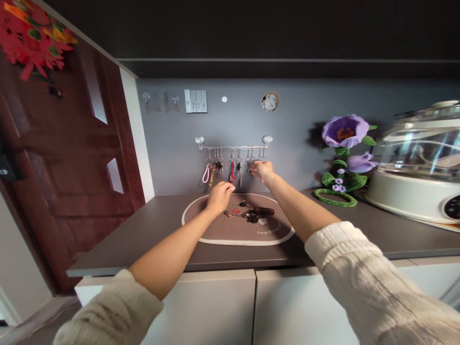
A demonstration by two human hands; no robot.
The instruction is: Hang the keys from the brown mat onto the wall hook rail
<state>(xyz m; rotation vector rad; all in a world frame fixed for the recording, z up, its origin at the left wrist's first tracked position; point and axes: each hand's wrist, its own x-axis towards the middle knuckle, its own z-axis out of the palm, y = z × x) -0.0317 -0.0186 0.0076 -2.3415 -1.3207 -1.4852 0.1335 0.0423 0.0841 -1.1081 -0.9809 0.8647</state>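
Observation:
A clear hook rack on the wall carries several key rings, among them a pink loop strap, a dark bunch of keys and a red key fob. My right hand is raised to the rack's right part, its fingers closed on a key ring at a hook; the fingers hide what hangs below. Lower down, my left hand is closed, fingertips pinched together above the mat; anything in them is hidden. More keys and a brown key case lie on the mat.
The brown oval mat lies on a dark countertop. Purple artificial flowers and a white appliance with a clear top stand to the right. A dark cabinet overhangs above; a red-brown door is at left.

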